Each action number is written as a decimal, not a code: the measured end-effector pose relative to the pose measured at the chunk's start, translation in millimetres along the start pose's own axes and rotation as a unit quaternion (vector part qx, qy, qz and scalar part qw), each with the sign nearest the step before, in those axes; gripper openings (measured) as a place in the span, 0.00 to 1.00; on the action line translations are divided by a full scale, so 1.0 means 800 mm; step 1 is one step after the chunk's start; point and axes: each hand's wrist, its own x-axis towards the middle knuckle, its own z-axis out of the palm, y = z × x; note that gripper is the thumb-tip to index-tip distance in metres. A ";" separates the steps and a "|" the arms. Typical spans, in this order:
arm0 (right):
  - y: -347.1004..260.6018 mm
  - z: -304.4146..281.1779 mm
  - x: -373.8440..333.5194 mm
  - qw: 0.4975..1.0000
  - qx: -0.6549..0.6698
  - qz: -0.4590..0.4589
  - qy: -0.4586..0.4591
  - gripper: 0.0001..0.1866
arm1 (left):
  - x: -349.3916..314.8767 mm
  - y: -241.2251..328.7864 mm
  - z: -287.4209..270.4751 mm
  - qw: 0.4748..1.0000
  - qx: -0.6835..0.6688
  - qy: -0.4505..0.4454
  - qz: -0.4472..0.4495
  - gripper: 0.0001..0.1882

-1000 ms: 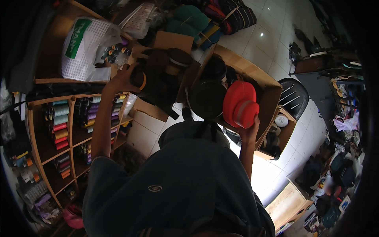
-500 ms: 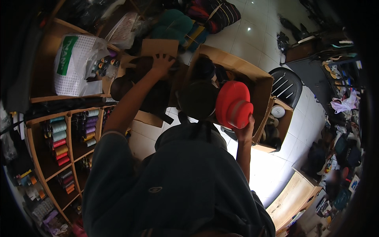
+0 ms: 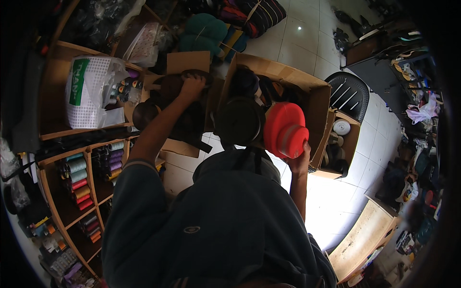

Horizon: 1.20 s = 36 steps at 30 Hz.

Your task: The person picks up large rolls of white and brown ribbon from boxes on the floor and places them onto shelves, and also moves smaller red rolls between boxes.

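My right hand [image 3: 299, 161] grips two stacked rolls of red webbing [image 3: 285, 126], a large one with a smaller one against it. The rolls are at the front of a big cardboard box [image 3: 307, 79]. To the left, my left hand [image 3: 193, 86] reaches into another cardboard box [image 3: 188, 61] among dark brown rolls [image 3: 171, 87]. Its fingers are curled down on something dark, which the hand and the shadow partly hide. Between the hands is a large black roll [image 3: 239, 122], at the big box's near left corner.
Wooden shelves [image 3: 92, 192] with thread spools stand at the left, a white plastic bag [image 3: 91, 91] above them. Right of the big box are a smaller box [image 3: 346, 144] of rolls and a black chair [image 3: 349, 93]. A wooden-topped bench [image 3: 360, 240] stands lower right.
My left hand's spread fingers have curled down onto something dark in the left box. My right hand still holds the red rolls in nearly the same place. The view has shifted slightly.
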 end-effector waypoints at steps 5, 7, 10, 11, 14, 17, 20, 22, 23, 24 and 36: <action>-0.005 -0.009 0.007 0.999 -0.005 0.023 -0.046 0.38 | -0.004 -0.011 -0.014 0.998 -0.065 0.009 0.013 0.30; -0.007 -0.007 0.008 0.998 -0.008 0.028 -0.047 0.38 | -0.008 -0.014 -0.014 0.991 -0.125 0.035 0.016 0.30; -0.007 -0.007 0.008 0.998 -0.015 0.030 -0.047 0.38 | -0.013 -0.006 -0.022 0.977 -0.196 0.090 -0.004 0.30; -0.008 -0.008 0.008 0.998 -0.017 0.030 -0.046 0.38 | -0.014 -0.002 -0.026 0.970 -0.216 0.111 -0.014 0.29; -0.007 -0.009 0.008 0.999 -0.022 0.029 -0.036 0.39 | -0.017 0.000 -0.028 0.943 -0.299 0.142 -0.043 0.30; -0.004 -0.004 0.007 1.000 -0.017 0.021 -0.011 0.39 | -0.019 0.007 -0.047 0.913 -0.365 0.111 -0.146 0.30; -0.007 -0.005 0.005 0.999 -0.025 0.026 -0.019 0.40 | -0.023 0.002 -0.036 0.879 -0.404 0.175 -0.183 0.30; -0.006 -0.011 0.006 0.999 -0.021 0.029 -0.022 0.41 | -0.018 0.001 -0.033 0.871 -0.410 0.175 -0.206 0.29; -0.005 -0.013 0.007 0.999 -0.017 0.030 -0.018 0.41 | -0.016 0.002 -0.031 0.867 -0.413 0.176 -0.218 0.29; -0.005 -0.011 0.007 0.999 -0.017 0.029 -0.015 0.41 | -0.016 0.002 -0.028 0.860 -0.416 0.196 -0.221 0.30; -0.001 -0.001 0.008 0.999 -0.029 0.039 0.008 0.42 | -0.021 0.007 -0.040 0.798 -0.470 0.222 -0.304 0.28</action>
